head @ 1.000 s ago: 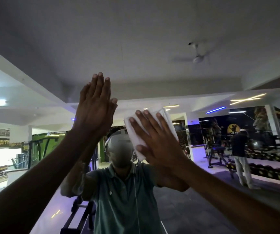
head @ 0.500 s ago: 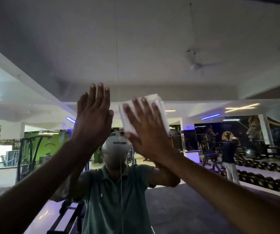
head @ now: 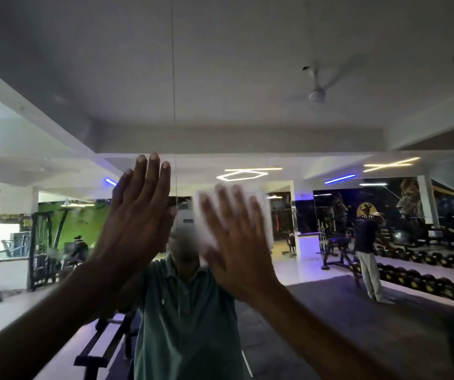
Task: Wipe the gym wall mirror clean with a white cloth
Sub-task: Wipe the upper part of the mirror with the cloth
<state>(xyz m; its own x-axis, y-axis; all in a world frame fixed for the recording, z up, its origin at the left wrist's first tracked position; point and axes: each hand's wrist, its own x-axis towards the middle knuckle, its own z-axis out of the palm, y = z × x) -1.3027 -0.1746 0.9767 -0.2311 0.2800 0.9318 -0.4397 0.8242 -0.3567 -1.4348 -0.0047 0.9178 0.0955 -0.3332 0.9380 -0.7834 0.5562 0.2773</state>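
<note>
Hands flat on mirror (head: 220,78); right hand (head: 236,242) hides blurred cloth (head: 261,207).

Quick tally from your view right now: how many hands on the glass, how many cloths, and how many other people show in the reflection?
Hands: 2, the left hand bare and flat, the right hand pressing the cloth
White cloth: 1
Other people in the mirror: 2, a standing person and a seated person
Total: 5
</note>
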